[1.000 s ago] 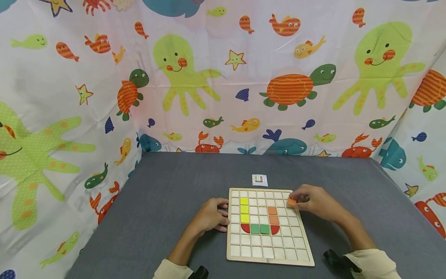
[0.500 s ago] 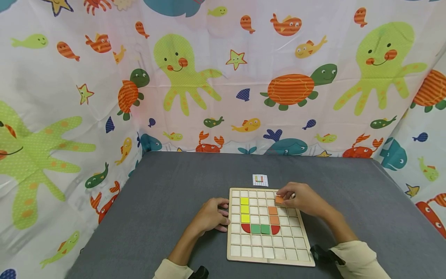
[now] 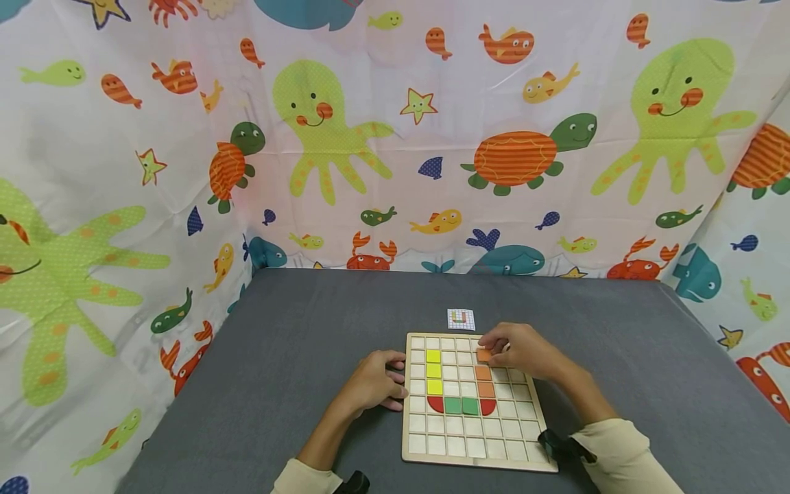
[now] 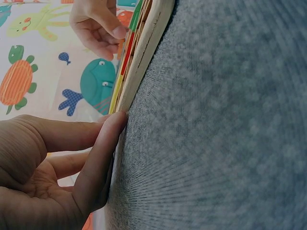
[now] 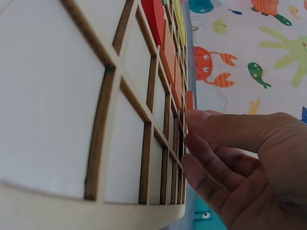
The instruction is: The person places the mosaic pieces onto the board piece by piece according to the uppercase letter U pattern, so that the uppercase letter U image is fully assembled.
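A wooden grid board (image 3: 455, 446) lies on the table in the head view. Yellow squares (image 3: 434, 371) run down its left side, orange squares (image 3: 485, 390) stand on the right, and green squares (image 3: 453, 405) with rounded red pieces (image 3: 435, 404) join them below. Over the upper cells, my right hand (image 3: 523, 351) pinches an orange square tile (image 3: 484, 355) between thumb and fingers, just above the orange column. That tile (image 5: 190, 99) shows only partly past the thumb in the right wrist view. My left hand (image 3: 372, 381) rests relaxed fingertips against the board's left edge.
Behind the board lies a small printed card (image 3: 461, 319) with a coloured grid pattern. The grey cloth-covered table (image 3: 308, 322) extends around the board. A curtain (image 3: 382, 151) with sea animals hangs along the back and sides.
My right hand has carried the orange tile leftward, from the board's right edge to the top of the orange column. The left hand has stayed in place.
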Tool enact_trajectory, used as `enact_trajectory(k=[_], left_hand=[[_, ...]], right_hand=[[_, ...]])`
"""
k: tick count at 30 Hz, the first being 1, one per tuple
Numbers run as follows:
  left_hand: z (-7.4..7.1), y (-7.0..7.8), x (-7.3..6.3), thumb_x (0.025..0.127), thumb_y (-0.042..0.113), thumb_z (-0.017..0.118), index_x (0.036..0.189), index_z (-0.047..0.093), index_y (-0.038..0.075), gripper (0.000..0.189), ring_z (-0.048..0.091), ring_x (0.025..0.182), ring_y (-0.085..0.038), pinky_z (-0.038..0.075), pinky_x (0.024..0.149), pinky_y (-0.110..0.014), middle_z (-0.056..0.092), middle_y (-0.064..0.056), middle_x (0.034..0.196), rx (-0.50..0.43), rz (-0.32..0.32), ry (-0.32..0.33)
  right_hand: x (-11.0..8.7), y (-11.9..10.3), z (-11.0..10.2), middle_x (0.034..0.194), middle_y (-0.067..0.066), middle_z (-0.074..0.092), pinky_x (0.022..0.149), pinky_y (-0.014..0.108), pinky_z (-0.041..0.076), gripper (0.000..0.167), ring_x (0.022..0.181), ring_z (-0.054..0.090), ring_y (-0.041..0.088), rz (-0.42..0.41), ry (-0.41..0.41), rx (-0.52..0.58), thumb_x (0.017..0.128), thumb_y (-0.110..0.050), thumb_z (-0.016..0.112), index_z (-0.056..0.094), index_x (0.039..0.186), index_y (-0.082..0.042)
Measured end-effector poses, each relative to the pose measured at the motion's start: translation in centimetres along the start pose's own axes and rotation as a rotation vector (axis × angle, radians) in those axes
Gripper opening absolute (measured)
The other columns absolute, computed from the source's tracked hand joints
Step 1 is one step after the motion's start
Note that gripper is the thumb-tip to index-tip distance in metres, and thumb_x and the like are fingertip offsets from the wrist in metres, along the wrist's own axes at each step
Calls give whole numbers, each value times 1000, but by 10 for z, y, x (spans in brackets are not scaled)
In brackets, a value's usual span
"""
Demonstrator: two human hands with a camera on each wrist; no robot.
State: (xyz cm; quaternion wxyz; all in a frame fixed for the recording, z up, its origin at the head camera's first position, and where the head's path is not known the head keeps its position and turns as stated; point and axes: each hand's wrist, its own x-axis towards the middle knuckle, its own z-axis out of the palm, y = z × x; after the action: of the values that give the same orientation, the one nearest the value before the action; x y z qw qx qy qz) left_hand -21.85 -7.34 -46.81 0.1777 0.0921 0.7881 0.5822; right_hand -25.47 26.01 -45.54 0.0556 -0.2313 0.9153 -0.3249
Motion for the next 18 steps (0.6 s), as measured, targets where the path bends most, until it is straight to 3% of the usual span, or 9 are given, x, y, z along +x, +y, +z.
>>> enact_trajectory(k=[11,18], left_hand=[[1,1,0,81,-18,77,145,57,-6,68,69,99,-25,68,61,-38,60,-20,127,-1,-3,-4],[0,1,1,82,-14,79,144,58,-7,66,69,98,-24,68,63,-37,60,-19,127,10,0,-16]], right_hand=[[-1,-4,0,104,6,76,79,27,62,35,95,71,19,10,-33,54,91,-8,82,74,124,1],[-9,-7,-4,102,0,76,79,32,61,32,94,69,15,63,-10,-2,92,-10,82,76,123,-3]])
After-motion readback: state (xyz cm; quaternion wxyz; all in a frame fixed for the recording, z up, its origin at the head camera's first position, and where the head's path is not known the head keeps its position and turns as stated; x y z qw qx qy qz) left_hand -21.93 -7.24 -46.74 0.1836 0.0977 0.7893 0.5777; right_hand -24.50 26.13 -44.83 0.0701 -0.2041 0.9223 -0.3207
